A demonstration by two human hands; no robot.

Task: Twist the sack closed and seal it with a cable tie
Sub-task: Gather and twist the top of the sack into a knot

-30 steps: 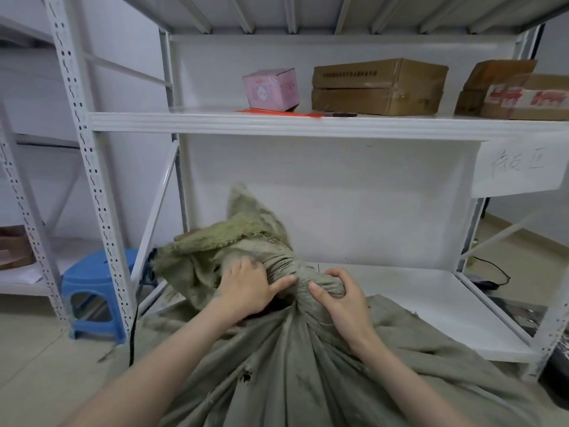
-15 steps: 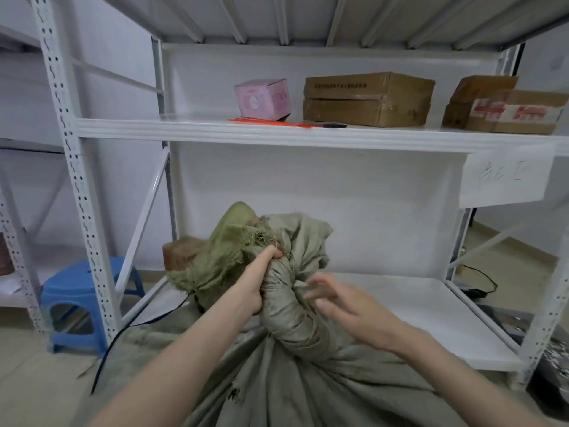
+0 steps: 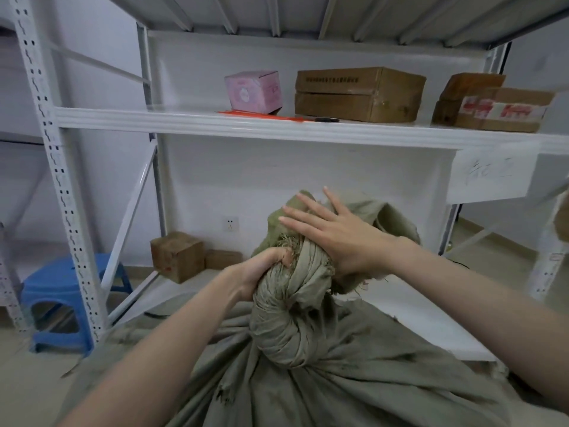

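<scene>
Head | left hand (image 3: 261, 272) grips sack (image 3: 289, 322) | paper label (image 3: 492, 177) handwriting apparently illegible

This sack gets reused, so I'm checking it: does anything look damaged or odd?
Yes. The grey-green woven sack has a small ragged hole on its near left side, and its mouth edge is frayed above the twisted neck gripped by the left hand.

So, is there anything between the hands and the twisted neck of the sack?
Nothing visible. The left hand grips the neck directly, and the right hand lies flat, fingers straight, on the loose top of the sack, just above the neck.
</scene>
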